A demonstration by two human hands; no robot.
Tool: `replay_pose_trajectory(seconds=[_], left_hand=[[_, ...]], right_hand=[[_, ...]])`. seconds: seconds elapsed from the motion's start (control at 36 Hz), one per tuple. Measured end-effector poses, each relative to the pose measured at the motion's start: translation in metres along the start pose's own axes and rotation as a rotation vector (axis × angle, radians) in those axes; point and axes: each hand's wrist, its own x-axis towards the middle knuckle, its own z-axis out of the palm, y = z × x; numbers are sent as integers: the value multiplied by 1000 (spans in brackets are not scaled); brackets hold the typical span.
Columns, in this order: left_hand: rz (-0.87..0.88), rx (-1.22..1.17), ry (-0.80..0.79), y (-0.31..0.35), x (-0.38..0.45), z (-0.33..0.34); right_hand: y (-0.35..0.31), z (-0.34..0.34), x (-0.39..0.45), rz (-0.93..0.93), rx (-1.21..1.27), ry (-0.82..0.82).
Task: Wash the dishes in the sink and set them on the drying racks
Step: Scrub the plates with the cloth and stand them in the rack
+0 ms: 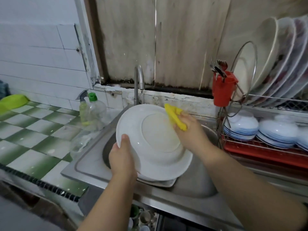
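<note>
2 hands worked 1 white plate [160,139] over the sink [191,184]: left hand [122,157] clamped its rim, right hand [188,130] pinched 1 yellow sponge [175,116] against its underside.

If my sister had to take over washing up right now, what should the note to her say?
Left hand: grips the rim of the white plate, held tilted over the sink, underside facing you.
Right hand: holds the yellow sponge against the plate's upper right side.
Faucet: a thin stream is running behind the plate.
Done: plates stand in the upper rack, bowls are stacked upside down in the lower rack.
Left: finish scrubbing, rinse and rack this plate, then wash the dishes beneath it in the sink.
</note>
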Motion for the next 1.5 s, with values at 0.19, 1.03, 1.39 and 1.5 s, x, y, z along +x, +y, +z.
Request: replay_pose_trajectory(seconds=[0.19, 1.03, 1.39, 1.5], left_hand=[[55, 124, 18, 8, 10, 1], [207, 433, -196, 39, -3, 36], [138, 358, -213, 50, -8, 31], [193, 413, -267, 51, -3, 26]], right_hand=[[15, 27, -45, -364, 5, -232], [-10, 12, 5, -355, -111, -211], [-9, 27, 5, -566, -168, -72], [-1, 15, 11, -723, -233, -78]])
